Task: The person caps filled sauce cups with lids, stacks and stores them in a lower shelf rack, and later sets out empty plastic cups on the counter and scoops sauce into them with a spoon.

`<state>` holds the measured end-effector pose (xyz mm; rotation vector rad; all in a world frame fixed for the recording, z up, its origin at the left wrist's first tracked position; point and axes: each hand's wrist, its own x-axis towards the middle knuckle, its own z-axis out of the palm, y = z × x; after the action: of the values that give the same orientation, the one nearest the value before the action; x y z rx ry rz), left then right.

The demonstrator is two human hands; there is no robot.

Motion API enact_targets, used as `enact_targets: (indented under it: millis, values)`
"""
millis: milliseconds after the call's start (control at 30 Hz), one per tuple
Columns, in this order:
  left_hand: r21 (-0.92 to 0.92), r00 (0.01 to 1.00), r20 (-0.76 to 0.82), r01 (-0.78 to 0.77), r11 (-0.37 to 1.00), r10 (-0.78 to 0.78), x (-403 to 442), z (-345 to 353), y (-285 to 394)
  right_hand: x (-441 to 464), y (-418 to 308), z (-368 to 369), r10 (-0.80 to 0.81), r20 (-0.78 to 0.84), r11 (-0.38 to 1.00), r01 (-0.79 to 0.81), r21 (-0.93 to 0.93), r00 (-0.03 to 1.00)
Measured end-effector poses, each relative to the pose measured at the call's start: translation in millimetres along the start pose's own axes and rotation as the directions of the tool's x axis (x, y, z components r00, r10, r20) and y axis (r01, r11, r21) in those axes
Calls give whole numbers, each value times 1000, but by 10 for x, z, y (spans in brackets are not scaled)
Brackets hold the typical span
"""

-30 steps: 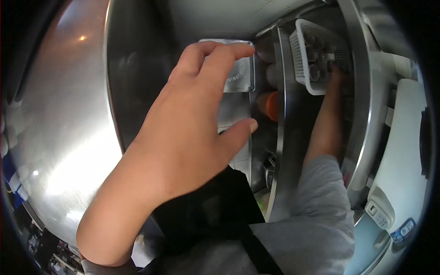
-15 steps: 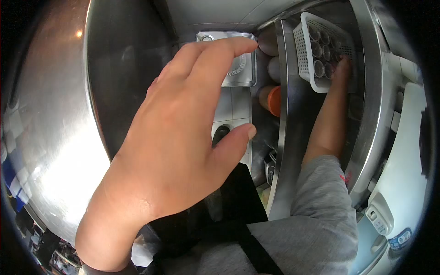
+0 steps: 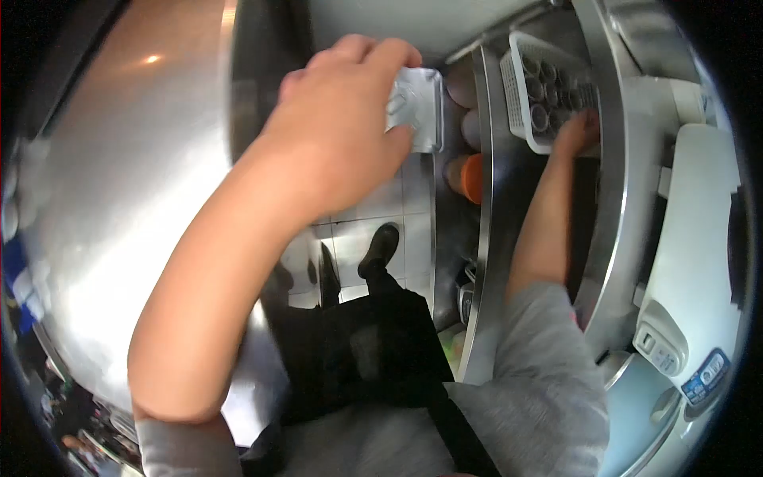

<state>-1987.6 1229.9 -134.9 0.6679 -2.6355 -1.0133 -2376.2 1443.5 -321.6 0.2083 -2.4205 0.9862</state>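
The counter (image 3: pixel 119 199) is spreading at nine o'clock. Between one and two, the basket (image 3: pixel 517 91) is standing on the shelf (image 3: pixel 507 181), cups (image 3: pixel 540 119) sitting inside; the right fingers (image 3: pixel 586 125) are lying at its five o'clock. The tub (image 3: pixel 471 179) is standing at two. Between twelve and one, the tray (image 3: pixel 429 111) is lying partly behind the left fingers (image 3: pixel 393 54). The appliance (image 3: pixel 683 246) is standing at three.

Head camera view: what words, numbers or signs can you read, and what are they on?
None are clear enough to read.
Blue-and-white label on the long white plastic appliance: too small and blurred.
Small grey panel beside that label: marks too small.
Shiny silver metal object: marking blurred, partly behind the left hand.
Red mark on the grey fabric right sleeve: too blurred.
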Motion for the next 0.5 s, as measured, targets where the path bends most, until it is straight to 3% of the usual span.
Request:
enact_targets:
  millis: [33,67,100,133,167,200,233,267,300,333,367,400,433,467,500]
  values:
    - [62,1000,-24,6,998,-5,37,17,-25,-180,-277,-82,-144,-68,989,141,-46,987]
    - [73,999,-52,3,997,1,59,20,-26,-633,-794,-407,-65,73,967,44,251,995]
    - [128,987,-139,-66,990,84,56,13,-13,-894,-683,-412,-159,197,908,65,414,967]
    - [181,966,-214,-108,978,146,39,-7,33,-1296,-892,-641,-296,189,917,223,331,936]
    - [368,968,-127,-155,917,215,-36,-44,139,-1676,-1141,-946,-361,303,885,221,410,882]
    - [385,945,-46,-283,879,324,-192,-99,273,-1990,-1291,-1204,-309,499,865,21,502,809]
    - [192,843,-92,-507,840,530,-300,80,240,-2246,-1500,-1488,-326,571,874,11,486,753]
    - [269,856,-44,-486,831,515,-572,179,404,-2469,-1589,-1682,-398,621,854,25,520,675]
    - [55,932,-159,-321,945,326,-890,430,635,-2636,-1664,-1854,-474,660,833,52,551,582]
    - [105,841,-190,-495,863,506,-1265,258,735,-2797,-1705,-2035,-548,683,807,91,584,483]
    - [148,805,-233,-525,838,546,-1716,44,850,-2874,-1737,-2194,-599,694,783,112,612,400]
    - [189,827,-260,-462,867,498,-2177,-18,898,-2934,-1781,-2290,-629,698,766,121,631,342]
    - [78,894,-128,-422,903,429,-2620,-57,831,-2933,-1835,-2399,-641,700,758,119,641,314]
    - [47,922,-134,-361,931,364,-3088,-311,833,-2967,-1968,-2492,-629,706,761,74,644,325]
    - [-135,969,-179,-195,971,170,-3518,-441,776,-2968,-2132,-2579,-605,711,763,5,647,359]
